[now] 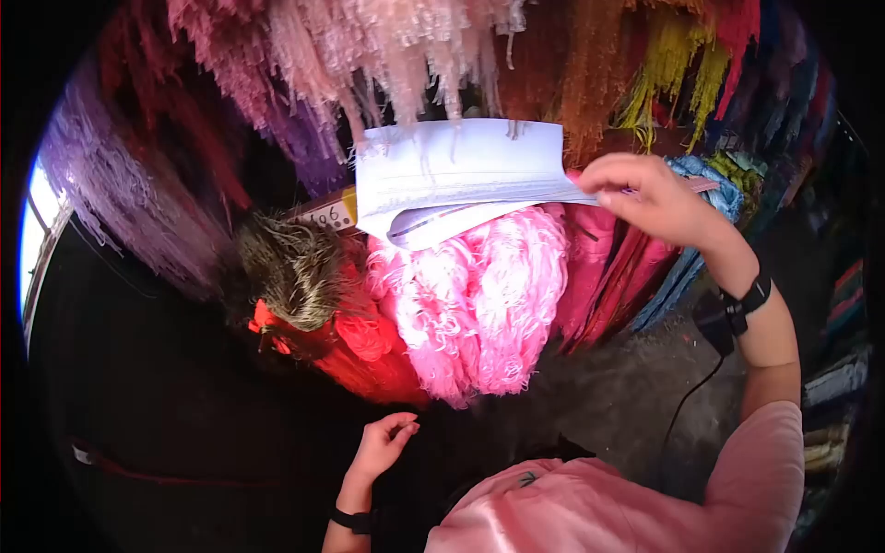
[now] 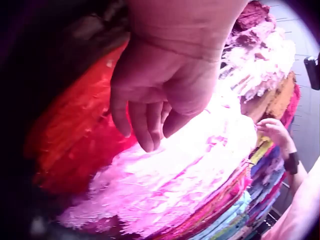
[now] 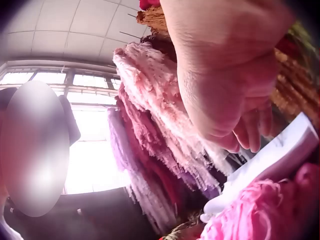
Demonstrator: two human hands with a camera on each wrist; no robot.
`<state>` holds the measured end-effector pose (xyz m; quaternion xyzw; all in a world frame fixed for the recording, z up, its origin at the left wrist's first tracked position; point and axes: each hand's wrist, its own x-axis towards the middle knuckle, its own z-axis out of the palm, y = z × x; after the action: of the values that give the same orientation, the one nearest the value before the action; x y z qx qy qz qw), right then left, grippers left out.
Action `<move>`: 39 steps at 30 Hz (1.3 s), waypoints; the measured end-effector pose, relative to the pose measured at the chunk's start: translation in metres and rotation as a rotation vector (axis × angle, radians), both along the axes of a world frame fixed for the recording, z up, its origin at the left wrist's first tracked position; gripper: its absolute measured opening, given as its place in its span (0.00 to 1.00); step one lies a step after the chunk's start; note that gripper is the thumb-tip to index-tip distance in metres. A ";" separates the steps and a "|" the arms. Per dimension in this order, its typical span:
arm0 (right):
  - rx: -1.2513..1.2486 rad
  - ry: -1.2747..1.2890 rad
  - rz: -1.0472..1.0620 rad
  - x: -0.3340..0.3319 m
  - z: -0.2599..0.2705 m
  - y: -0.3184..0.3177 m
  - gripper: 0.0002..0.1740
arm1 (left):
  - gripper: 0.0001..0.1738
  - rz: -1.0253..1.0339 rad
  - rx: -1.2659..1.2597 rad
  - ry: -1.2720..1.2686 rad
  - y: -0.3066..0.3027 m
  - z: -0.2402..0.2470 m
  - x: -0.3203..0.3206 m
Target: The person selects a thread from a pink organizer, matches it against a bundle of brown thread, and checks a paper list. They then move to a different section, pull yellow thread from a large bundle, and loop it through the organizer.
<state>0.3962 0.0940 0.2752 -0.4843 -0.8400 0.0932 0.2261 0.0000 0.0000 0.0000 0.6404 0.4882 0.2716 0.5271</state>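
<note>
A sheaf of white paper [image 1: 461, 161] lies across the pink yarn hanks [image 1: 479, 304] in the head view, its lower sheets curling up. My right hand [image 1: 650, 198] is at the sheaf's right end, fingers bent, fingertips right by the paper's corner. From the right wrist, that hand [image 3: 230, 95] shows loosely bent fingers just above the white paper [image 3: 265, 167]. Low in front of the yarn hangs my left hand [image 1: 383, 442], its fingers loosely curled around nothing. The left wrist view has this hand [image 2: 160, 95] in front of the red hanks [image 2: 85, 125] and pink yarn [image 2: 165, 180].
Pale pink yarn [image 1: 396, 46] hangs over the top of the paper. A tag marked with digits [image 1: 327, 214] sticks out at left, above olive yarn [image 1: 295, 267]. Blue yarn [image 1: 719, 184] hangs at right. A person with a blurred head [image 3: 37, 150] stands before the window.
</note>
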 end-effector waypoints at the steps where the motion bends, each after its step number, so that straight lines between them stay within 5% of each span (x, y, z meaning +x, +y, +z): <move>1: 0.001 0.002 -0.015 0.002 0.000 -0.003 0.11 | 0.11 -0.041 0.024 -0.025 0.003 0.019 0.009; 3: -0.102 0.044 -0.227 0.066 0.006 0.007 0.10 | 0.10 -0.119 0.111 -0.068 0.007 0.053 0.059; 9: -0.450 0.105 -0.264 0.210 -0.010 0.013 0.23 | 0.09 -0.305 0.130 -0.148 -0.003 0.103 0.123; 10: -0.473 -0.043 -0.267 0.226 -0.014 0.015 0.26 | 0.09 -0.362 0.075 -0.158 -0.006 0.100 0.133; 12: -0.466 -0.354 -0.333 0.243 -0.018 0.015 0.36 | 0.09 -0.554 0.074 -0.100 -0.007 0.102 0.160; 15: -0.396 -0.399 -0.265 0.267 -0.040 0.031 0.40 | 0.10 -0.774 0.150 -0.049 -0.008 0.094 0.206; 19: -0.664 -0.410 -0.258 0.255 -0.040 0.037 0.41 | 0.10 -0.815 0.243 -0.105 -0.008 0.089 0.263; 24: -0.099 -0.474 -0.330 0.262 -0.048 0.013 0.33 | 0.09 -0.791 0.273 -0.195 -0.017 0.092 0.294; 27: 0.410 -0.458 -0.411 0.252 -0.038 -0.045 0.30 | 0.09 -0.701 0.234 -0.295 -0.018 0.097 0.299; 30: 0.631 -0.378 -0.587 0.228 -0.028 -0.123 0.30 | 0.08 -0.618 0.259 -0.383 -0.017 0.104 0.309; 35: 0.575 -0.357 -0.980 0.196 -0.018 -0.258 0.32 | 0.08 -0.614 0.601 -0.619 -0.033 0.146 0.359; 39: 0.549 -0.397 -1.131 0.168 -0.003 -0.325 0.31 | 0.09 -0.712 0.550 -0.806 -0.059 0.180 0.390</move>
<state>0.5640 -0.2314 0.2726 -0.7835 -0.4752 -0.3487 0.1965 0.3900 -0.0593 0.1795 0.7239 -0.0827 0.4161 0.5441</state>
